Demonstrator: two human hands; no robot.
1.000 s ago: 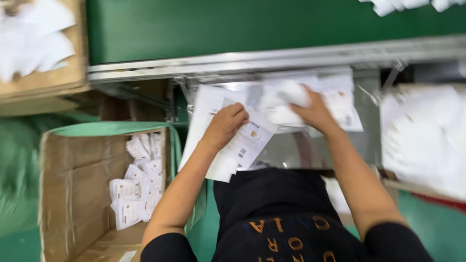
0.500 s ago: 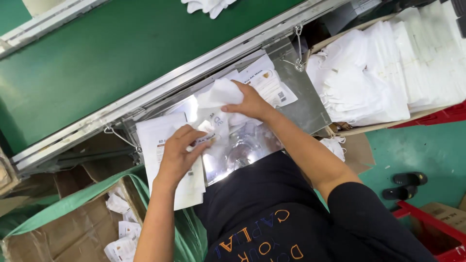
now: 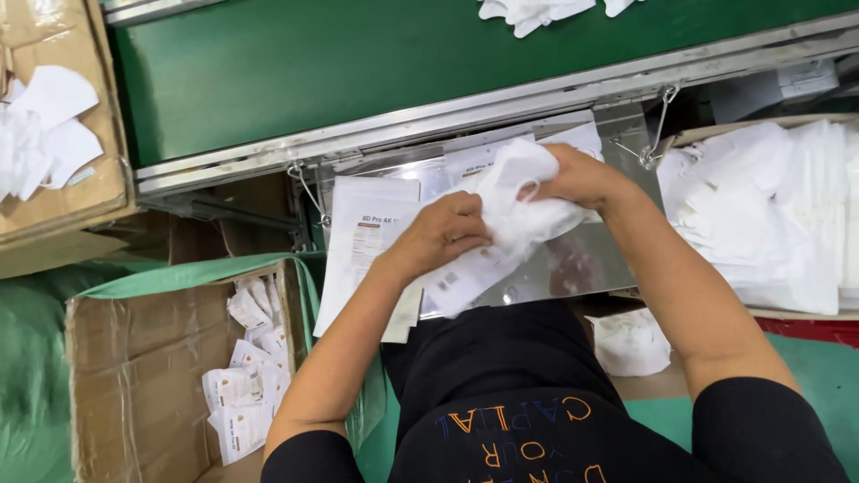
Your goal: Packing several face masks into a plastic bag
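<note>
Cardboard box (image 3: 134,376): lower left of the frame, lined with green plastic, finished packets heaped at its right wall.
Left hand (image 3: 443,237): centre of the frame, fingers curled around a white packet (image 3: 465,277); half a second ago it lay flat on the packet stack.
Right hand (image 3: 582,174): just right of centre, fingers pinched on the white mask (image 3: 523,201), which now bridges both hands; earlier it pressed masks down on the tray.
Packet stack (image 3: 367,241): on the shiny metal tray (image 3: 573,259), left of the hands.
Mask pile (image 3: 769,206): right edge, in a box.
Conveyor belt (image 3: 403,63): green, across the top; the view has swung level since the earlier tilted frame.
</note>
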